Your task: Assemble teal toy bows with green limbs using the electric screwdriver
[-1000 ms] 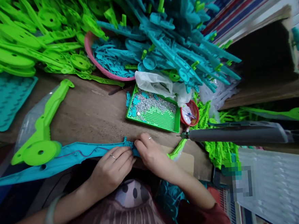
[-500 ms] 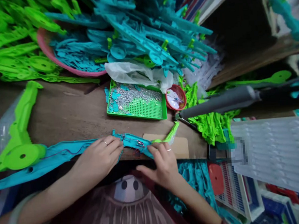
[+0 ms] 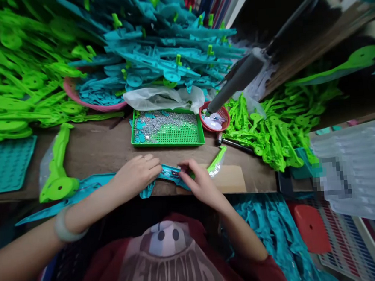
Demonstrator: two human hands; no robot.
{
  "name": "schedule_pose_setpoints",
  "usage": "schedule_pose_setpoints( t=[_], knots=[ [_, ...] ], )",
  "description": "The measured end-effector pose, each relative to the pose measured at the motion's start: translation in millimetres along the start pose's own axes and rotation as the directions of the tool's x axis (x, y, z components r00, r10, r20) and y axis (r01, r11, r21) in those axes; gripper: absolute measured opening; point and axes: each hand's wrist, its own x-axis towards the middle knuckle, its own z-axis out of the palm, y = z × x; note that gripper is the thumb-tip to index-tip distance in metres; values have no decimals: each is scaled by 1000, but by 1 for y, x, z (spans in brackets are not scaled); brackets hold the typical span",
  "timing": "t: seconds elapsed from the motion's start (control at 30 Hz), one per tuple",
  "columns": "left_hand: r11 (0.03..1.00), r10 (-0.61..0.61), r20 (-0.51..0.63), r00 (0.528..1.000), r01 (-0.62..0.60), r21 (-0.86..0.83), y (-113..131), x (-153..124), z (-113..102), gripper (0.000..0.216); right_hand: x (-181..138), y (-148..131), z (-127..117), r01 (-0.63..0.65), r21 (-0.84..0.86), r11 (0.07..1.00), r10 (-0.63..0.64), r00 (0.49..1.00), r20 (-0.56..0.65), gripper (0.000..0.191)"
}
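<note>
A long blue plastic toy shell point(image 3: 169, 174) with thin wires and a small metallic part inside lies along the table's near edge. My left hand point(image 3: 143, 171) is closed over its middle. At the shell's right end my right hand point(image 3: 199, 180) pinches the rim with thumb and forefinger, beside the metallic part. A green plastic piece point(image 3: 60, 188) with a round disc rests against the shell's left part. Another, smaller green piece point(image 3: 217, 160) shows just beyond my right hand, above a piece of cardboard point(image 3: 232, 180). My fingers hide part of the shell's inside.
Ahead is a green tray point(image 3: 177, 134) of screws. A red basket point(image 3: 216, 119) stands beside it, under a hanging grey cylindrical tool point(image 3: 239, 79). A hammer point(image 3: 239, 146) lies near green parts point(image 3: 270, 134). Piles of blue parts point(image 3: 159, 57) and green parts point(image 3: 19, 83) fill the back.
The camera view has shifted. My right thumb, spread apart earlier, now presses in at the shell's rim with the forefinger. My left hand stays on the shell; the hanging tool appears more upright.
</note>
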Motion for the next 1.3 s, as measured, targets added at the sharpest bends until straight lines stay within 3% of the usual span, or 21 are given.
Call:
schedule_pose_setpoints(
  t=[0.1, 0.17, 0.23, 0.33, 0.47, 0.63, 0.8, 0.93, 1.13, 1.3],
  knots=[
    [998, 40, -12, 999, -40, 47, 0, 6, 2, 13, 8, 3, -5, -65, 175, 982, 59, 998, 36, 28],
    [997, 71, -28, 997, -70, 38, -1, 6, 4, 11, 11, 2, -9, -57, 183, 982, 43, 996, 80, 32],
    [995, 102, -41, 994, -101, 2, -2, 5, 6, 8, 12, -4, -15, -7, 65, 998, -2, 989, 147, 28],
    [993, 96, -58, 994, -99, -58, -3, 2, 8, 10, 13, -17, -23, 77, -239, 968, -10, 963, 270, 15],
    [996, 39, -60, 997, -44, -74, -2, 3, 9, 12, 17, -33, -26, 199, -606, 770, 7, 948, 319, 10],
    [996, -12, -58, 998, 7, -86, -2, 5, 9, 16, 22, -38, -11, 363, -675, 642, -195, 929, 314, 19],
    [989, -54, -73, 996, 43, -140, -3, 0, 12, 15, 26, -18, 9, 535, -672, 512, -355, 844, 401, 17],
    [978, -70, -57, 996, 58, -202, -3, -1, 14, 12, 29, -7, 0, 628, -568, 532, -418, 778, 469, 19],
    [938, -90, 9, 996, 87, -335, -4, -6, 10, 14, 39, -8, -16, 637, -508, 580, -327, 753, 571, 16],
    [948, -89, 2, 996, 86, -306, -1, -15, 12, 17, 33, -9, -10, 537, -590, 603, -259, 831, 492, 23]
  ],
)
